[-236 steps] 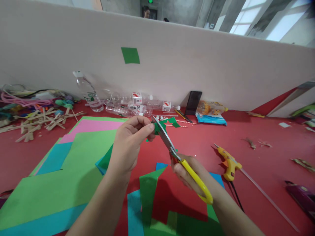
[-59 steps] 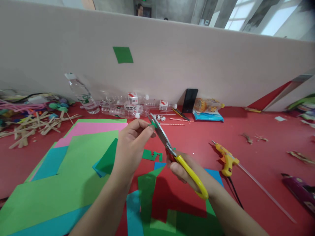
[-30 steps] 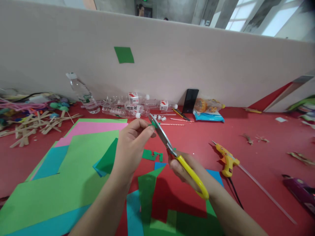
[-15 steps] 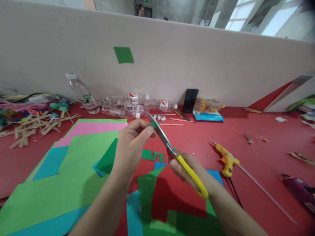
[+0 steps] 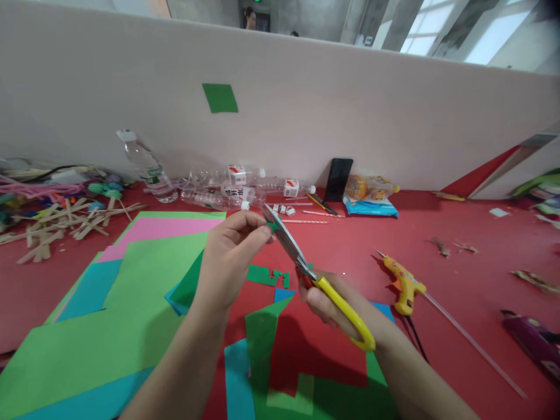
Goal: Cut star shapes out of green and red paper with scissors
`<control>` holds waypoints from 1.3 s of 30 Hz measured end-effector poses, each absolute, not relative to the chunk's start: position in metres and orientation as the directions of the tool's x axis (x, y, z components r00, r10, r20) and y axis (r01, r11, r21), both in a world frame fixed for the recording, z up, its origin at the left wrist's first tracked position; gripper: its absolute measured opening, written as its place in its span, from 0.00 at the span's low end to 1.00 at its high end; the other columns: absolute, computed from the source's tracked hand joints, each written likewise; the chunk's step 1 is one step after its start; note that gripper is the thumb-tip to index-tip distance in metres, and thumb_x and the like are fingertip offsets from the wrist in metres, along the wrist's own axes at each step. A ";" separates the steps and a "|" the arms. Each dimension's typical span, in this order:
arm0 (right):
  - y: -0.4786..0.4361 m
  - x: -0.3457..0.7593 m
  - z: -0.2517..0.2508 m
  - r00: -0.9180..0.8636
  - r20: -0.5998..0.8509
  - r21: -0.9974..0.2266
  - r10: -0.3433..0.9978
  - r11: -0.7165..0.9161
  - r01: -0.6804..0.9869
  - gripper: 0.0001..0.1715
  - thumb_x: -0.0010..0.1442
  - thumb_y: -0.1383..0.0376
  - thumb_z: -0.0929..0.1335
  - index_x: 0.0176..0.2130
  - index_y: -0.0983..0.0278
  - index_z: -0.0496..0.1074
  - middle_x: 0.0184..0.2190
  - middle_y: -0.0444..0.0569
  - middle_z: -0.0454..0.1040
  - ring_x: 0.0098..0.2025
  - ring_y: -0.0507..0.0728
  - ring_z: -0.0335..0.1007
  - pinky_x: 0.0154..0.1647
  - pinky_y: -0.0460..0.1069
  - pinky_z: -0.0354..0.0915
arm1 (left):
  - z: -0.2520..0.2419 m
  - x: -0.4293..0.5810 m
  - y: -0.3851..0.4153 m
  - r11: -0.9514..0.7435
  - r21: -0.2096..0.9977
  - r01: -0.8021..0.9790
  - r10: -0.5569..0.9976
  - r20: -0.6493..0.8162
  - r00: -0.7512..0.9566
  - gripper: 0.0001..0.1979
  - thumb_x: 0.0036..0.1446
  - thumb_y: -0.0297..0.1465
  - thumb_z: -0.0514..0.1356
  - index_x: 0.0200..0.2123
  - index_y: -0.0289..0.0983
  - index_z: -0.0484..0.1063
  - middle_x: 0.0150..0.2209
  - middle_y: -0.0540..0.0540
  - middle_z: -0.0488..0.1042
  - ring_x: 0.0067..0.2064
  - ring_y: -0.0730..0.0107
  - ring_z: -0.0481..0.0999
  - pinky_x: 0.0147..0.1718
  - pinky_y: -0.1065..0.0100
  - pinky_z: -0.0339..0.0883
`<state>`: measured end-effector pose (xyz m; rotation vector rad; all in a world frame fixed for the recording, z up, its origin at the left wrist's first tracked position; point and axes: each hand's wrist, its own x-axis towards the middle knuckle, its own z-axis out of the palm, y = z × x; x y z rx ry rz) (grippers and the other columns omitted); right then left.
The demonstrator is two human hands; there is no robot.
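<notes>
Looking down through the head camera, I see the left hand (image 5: 231, 251) holding the green scrap (image 5: 273, 226) at its fingertips (image 5: 262, 234), raised above the red table (image 5: 341, 248), with the scissors (image 5: 286, 238) meeting it from the right. That meeting is the relation I watch most: the long axis of the scissors slants from the yellow handle (image 5: 345, 309) at lower right to the blade tips at upper left, and the scrap sits near the tip end, just beside the left thumb. The left hand is nearer to it, since the right hand (image 5: 335, 303) sits back at the handle. The left fingers are pinched together on the scrap and hide part of its outline; the right fingers (image 5: 317, 297) are curled round the handle. The blades look nearly together, yet I cannot tell whether their edges bite the paper. Below, between the hands, a notched green strip (image 5: 262, 275) lies on the table, and the yellow glue gun (image 5: 405, 286) rests well apart to the right
</notes>
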<state>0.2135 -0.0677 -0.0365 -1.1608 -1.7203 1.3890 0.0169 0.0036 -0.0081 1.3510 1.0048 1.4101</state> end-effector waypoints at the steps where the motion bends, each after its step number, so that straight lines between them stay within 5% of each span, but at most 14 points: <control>1: -0.067 0.214 -0.037 -0.417 -0.044 -0.972 0.908 0.057 0.227 0.37 0.65 0.30 0.61 0.30 0.59 0.58 0.22 0.39 0.58 0.24 0.51 0.49 0.22 0.48 0.49 | -0.008 0.017 0.003 -0.257 0.963 -0.083 0.966 0.259 0.021 0.05 0.54 0.27 0.65 0.27 0.42 0.77 0.26 0.52 0.76 0.31 0.68 0.75 0.35 0.67 0.71; 21: -0.069 0.222 -0.028 -0.398 -0.109 -0.937 0.911 0.040 0.346 0.38 0.64 0.29 0.61 0.32 0.60 0.59 0.26 0.40 0.58 0.26 0.52 0.49 0.24 0.48 0.51 | 0.002 0.015 0.002 -0.229 0.973 0.004 0.972 0.229 0.057 0.04 0.49 0.30 0.66 0.24 0.41 0.76 0.23 0.51 0.75 0.28 0.68 0.73 0.29 0.67 0.68; 39: -0.071 0.209 -0.038 -0.381 -0.062 -0.976 0.923 0.024 0.216 0.37 0.65 0.29 0.60 0.30 0.58 0.55 0.22 0.37 0.52 0.23 0.51 0.45 0.23 0.48 0.43 | -0.004 0.024 -0.004 -0.259 0.963 -0.076 0.966 0.260 0.002 0.06 0.54 0.29 0.65 0.25 0.41 0.74 0.25 0.53 0.73 0.30 0.70 0.73 0.33 0.67 0.69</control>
